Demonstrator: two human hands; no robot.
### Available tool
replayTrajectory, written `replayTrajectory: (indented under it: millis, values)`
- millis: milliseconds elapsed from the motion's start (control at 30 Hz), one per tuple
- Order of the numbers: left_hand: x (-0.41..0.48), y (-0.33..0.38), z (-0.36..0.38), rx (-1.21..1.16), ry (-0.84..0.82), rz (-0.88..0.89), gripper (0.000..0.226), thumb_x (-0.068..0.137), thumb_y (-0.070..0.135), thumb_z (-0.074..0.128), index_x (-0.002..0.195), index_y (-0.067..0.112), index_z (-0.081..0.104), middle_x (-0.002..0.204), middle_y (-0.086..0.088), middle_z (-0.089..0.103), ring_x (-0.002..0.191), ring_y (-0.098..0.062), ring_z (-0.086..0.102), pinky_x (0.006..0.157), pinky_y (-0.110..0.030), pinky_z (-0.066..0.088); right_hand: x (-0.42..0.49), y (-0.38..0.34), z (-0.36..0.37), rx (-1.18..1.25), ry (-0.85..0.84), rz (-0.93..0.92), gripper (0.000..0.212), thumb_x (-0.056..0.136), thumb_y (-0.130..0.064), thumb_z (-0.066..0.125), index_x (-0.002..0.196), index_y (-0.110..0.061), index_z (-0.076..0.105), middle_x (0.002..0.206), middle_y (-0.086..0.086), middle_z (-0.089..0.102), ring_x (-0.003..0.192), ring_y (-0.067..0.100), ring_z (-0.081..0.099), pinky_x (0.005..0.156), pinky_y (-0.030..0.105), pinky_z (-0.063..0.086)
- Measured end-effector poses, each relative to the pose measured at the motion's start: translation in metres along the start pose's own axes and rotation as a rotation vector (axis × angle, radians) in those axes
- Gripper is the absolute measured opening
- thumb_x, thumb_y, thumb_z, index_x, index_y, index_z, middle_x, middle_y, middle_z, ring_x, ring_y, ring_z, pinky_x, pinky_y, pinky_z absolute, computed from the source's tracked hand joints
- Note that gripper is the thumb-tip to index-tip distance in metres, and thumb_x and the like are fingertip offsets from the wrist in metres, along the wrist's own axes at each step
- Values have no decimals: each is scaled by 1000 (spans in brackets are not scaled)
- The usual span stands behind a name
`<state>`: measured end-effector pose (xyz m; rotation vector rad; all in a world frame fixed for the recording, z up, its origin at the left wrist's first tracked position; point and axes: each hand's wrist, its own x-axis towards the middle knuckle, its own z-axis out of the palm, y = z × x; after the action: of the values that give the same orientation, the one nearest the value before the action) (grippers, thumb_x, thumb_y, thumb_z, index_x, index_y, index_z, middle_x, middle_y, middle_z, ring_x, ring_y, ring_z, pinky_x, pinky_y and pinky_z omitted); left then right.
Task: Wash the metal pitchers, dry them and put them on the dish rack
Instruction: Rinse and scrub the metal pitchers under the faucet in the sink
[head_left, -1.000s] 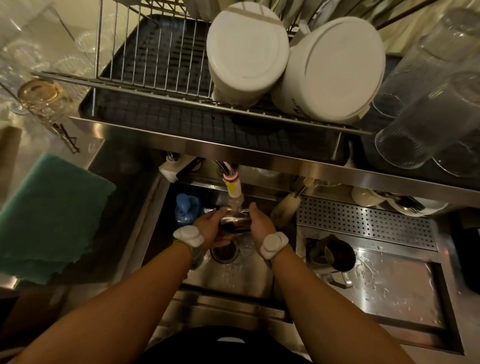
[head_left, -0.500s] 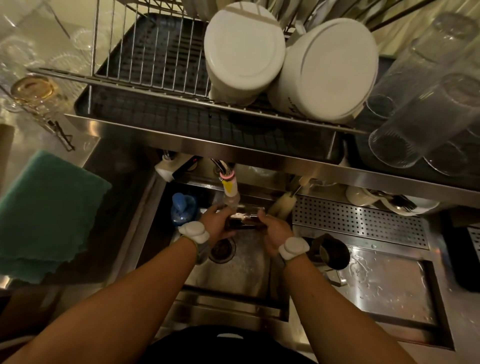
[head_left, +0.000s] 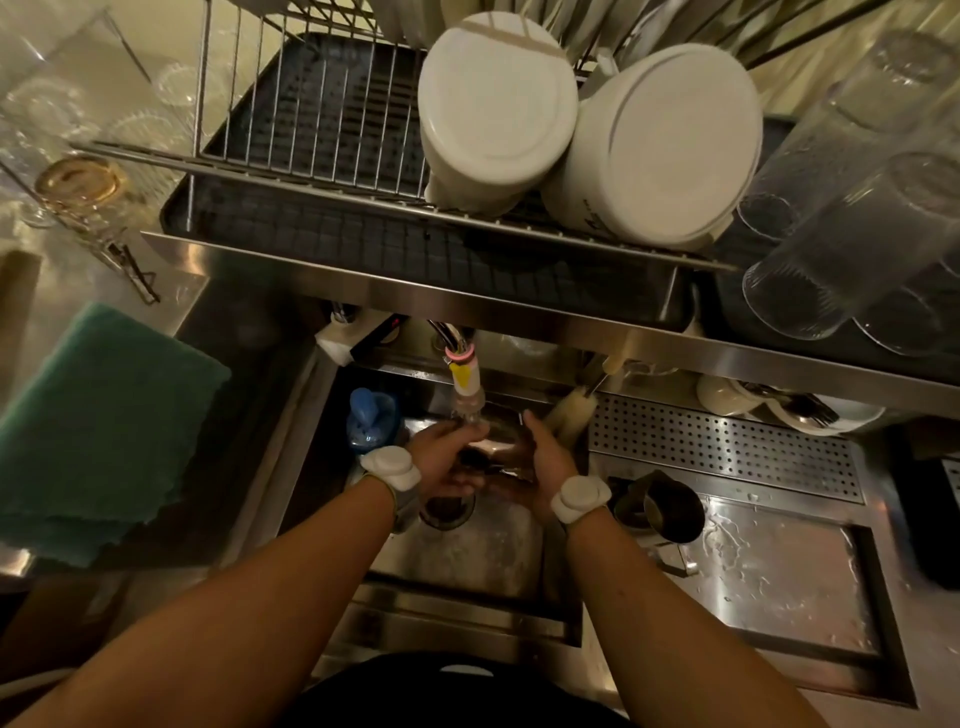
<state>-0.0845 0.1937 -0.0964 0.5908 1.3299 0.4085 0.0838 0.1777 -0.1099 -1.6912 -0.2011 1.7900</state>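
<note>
1. Seen from above a steel sink (head_left: 467, 561), two bare forearms reaching in, a white band on each wrist.
2. Held between left hand (head_left: 441, 457) and right hand (head_left: 540, 467): a metal pitcher (head_left: 501, 441), directly under the faucet nozzle (head_left: 467, 395), over the drain.
3. Left fingers (head_left: 467, 431) wrapped on the pitcher's near-left side; right fingers pressed along its right side, thumb raised.
4. Second metal pitcher (head_left: 670, 506) standing on the wet steel surface (head_left: 779, 571), just right of the right wrist.
5. Above the sink, a wire dish rack (head_left: 311, 119) holding two white bowls (head_left: 660, 140) upside down; dark lettering on the right bowl's rim, too small to read.
6. Clear glasses (head_left: 852, 228) tilted at far right.
7. Green cloth (head_left: 98, 426) lying at left.
8. Blue object (head_left: 371, 415) in the sink's back-left corner.
9. Bottle brush (head_left: 571, 410) leaning behind the right hand.
</note>
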Motion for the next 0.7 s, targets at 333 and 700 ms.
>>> replayTrajectory:
  millis: [333,700]
  values:
    - [-7,-11,-34,-126,37,-225,82,67,86,56,109,17,73,103,-19,77,86,-34,75,69,-37,60,-4,9,42,-275,-104,-222,66,64,-77,68,112,-32,68,112,8,74,101,30,72,90,55,58]
    - [5,0,-1,46,55,97,62,76,29,83,129,35,52,107,-5,71,81,-29,75,57,-34,60,1,1,12,149,-89,-23,65,78,-76,52,113,-26,74,113,10,76,109,34,69,100,59,47]
